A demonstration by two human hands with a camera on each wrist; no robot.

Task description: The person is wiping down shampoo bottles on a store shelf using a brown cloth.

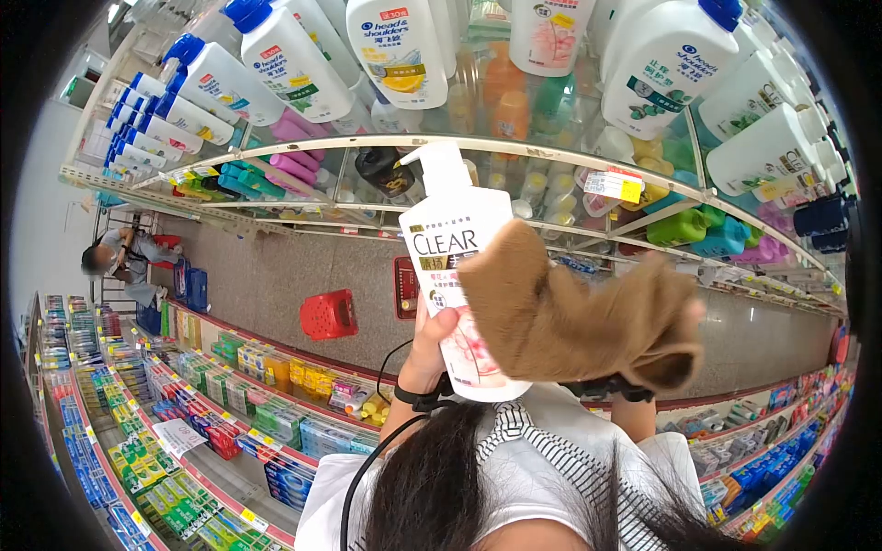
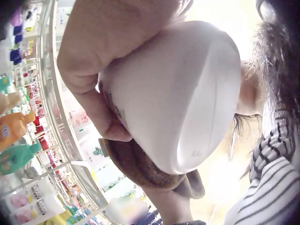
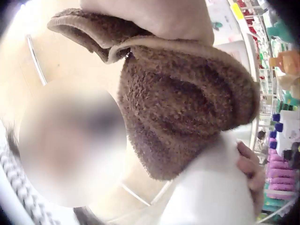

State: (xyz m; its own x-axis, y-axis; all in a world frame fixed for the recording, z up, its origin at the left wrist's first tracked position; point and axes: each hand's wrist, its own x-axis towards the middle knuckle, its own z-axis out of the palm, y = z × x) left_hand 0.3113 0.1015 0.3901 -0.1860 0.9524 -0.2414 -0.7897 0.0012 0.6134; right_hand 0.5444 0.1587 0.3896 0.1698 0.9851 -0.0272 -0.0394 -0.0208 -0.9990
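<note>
A white CLEAR pump bottle (image 1: 441, 243) stands tilted in front of me in the head view, its nozzle pointing left. My left hand (image 1: 424, 349) grips its lower left side, thumb across the front. From below, the left wrist view shows the bottle's smooth base, with the left hand (image 2: 117, 42) wrapped along its side. A fuzzy brown cloth (image 1: 579, 312) lies over the bottle's right side. My right hand (image 3: 159, 16) holds this cloth from above in the right wrist view; in the head view the cloth hides most of that hand.
Ahead, a glass shelf with a pale metal edge (image 1: 349, 142) carries several shampoo bottles (image 1: 400, 55). Lower tiers hold coloured bottles. Behind me run shelves of boxed goods (image 1: 230, 386). A red basket (image 1: 329, 314) sits on the aisle floor, and a person (image 1: 129, 257) is at the far left.
</note>
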